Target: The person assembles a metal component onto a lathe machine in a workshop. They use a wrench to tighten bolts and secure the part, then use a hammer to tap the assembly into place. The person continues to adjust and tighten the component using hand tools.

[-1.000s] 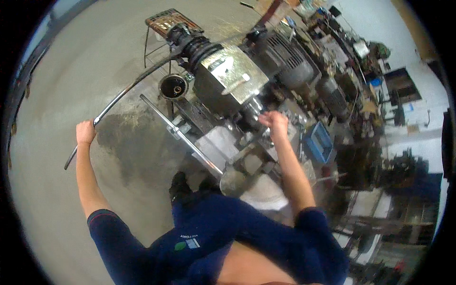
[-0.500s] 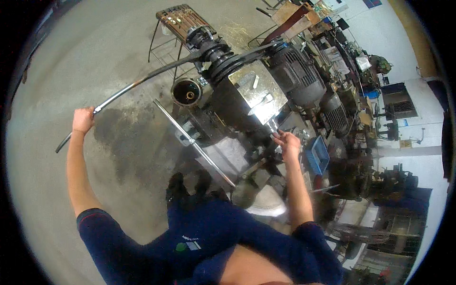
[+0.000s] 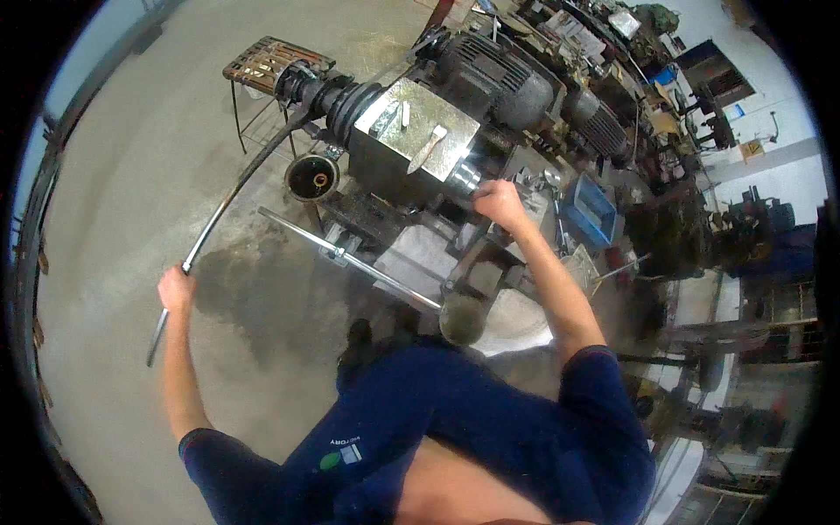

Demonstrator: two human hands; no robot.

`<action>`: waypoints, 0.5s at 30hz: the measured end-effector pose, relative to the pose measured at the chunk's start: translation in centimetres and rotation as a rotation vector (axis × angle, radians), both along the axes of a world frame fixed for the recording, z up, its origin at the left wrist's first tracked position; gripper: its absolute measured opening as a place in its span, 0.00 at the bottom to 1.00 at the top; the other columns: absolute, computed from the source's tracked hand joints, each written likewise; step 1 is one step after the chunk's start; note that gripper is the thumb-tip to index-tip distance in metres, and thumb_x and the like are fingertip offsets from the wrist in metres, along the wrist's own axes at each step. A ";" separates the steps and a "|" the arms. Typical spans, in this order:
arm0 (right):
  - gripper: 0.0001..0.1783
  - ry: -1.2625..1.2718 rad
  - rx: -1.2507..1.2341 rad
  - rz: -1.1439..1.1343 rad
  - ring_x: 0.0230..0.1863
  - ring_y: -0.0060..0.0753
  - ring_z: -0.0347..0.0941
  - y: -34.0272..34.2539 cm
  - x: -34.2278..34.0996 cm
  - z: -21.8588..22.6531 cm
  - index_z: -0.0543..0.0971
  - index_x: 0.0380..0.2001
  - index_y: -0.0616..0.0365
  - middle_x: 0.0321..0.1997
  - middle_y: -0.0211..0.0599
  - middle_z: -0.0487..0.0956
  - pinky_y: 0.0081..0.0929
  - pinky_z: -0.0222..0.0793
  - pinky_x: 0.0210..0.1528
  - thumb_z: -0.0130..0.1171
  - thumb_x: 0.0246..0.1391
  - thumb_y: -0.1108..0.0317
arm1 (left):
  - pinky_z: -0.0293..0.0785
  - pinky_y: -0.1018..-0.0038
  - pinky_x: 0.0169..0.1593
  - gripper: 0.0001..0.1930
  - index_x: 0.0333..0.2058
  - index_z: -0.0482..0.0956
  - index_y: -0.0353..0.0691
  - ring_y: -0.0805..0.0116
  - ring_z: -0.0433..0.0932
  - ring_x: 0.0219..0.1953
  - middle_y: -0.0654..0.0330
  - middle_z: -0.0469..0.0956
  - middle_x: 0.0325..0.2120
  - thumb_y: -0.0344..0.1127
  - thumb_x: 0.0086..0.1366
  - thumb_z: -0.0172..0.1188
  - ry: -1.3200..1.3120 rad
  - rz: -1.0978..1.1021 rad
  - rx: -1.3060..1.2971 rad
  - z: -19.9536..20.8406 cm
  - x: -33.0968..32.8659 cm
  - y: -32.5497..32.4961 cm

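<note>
One long lever [image 3: 206, 234] is gripped in the left hand [image 3: 178, 287], the fingers wrapped around it near its outer end. Its surface is seen as dark and dull along the upper stretch, bright and metallic below that, with a ring-like step just above the fist and a duller, slimmer end below it. The lever is held over the concrete floor to the left of the machine. Its long axis is run from the machine's dark flanged end [image 3: 337, 101] down and leftward, with a bowed look; the free end is pointed toward the lower left of the view.

The right hand [image 3: 500, 206] is placed at a bright cylinder [image 3: 465, 173], which is set at the near corner of the metal housing [image 3: 389, 140]. The fingers are bent at the cylinder's end; whether they are clamped on it cannot be told.

On the housing's top, a brush [image 3: 427, 149] is laid slantwise, its narrow end close to the left-hand edge, and a short white stick [image 3: 405, 115] is laid farther in. A blue bin [image 3: 581, 229] is seen to the right of the right hand.
</note>
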State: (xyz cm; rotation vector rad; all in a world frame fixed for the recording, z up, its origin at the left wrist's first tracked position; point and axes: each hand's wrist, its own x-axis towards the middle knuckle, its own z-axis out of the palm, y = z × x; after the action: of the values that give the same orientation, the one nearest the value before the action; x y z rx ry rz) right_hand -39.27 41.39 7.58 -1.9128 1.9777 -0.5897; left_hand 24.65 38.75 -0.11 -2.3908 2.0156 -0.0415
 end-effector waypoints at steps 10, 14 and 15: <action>0.16 -0.378 -0.095 -0.088 0.36 0.27 0.73 8.5 4.2 3.8 0.79 0.31 0.65 0.38 0.38 0.78 0.21 0.67 0.39 0.52 0.32 0.76 | 0.71 0.57 0.36 0.09 0.33 0.76 0.39 0.48 0.76 0.31 0.48 0.77 0.27 0.31 0.51 0.53 0.163 0.027 0.044 -1.2 -4.7 5.9; 0.15 -0.507 -0.162 -0.168 0.34 0.22 0.72 13.7 3.3 2.5 0.78 0.30 0.65 0.37 0.36 0.78 0.20 0.67 0.37 0.51 0.32 0.76 | 0.70 0.59 0.39 0.11 0.35 0.75 0.37 0.48 0.75 0.34 0.48 0.77 0.31 0.28 0.50 0.53 0.118 -0.296 0.055 6.0 -10.7 3.7; 0.15 -0.521 -0.166 -0.174 0.33 0.23 0.72 14.7 3.4 2.4 0.78 0.29 0.65 0.34 0.36 0.78 0.20 0.67 0.36 0.52 0.32 0.76 | 0.71 0.60 0.39 0.11 0.36 0.76 0.36 0.49 0.76 0.34 0.48 0.77 0.31 0.28 0.51 0.53 0.263 -0.339 -0.066 7.3 -12.7 3.4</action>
State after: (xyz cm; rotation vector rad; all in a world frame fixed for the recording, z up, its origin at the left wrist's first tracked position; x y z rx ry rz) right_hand -35.84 56.12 9.98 -1.4723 1.7958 -1.1939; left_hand 11.91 42.11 7.21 -2.1565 2.5555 0.2167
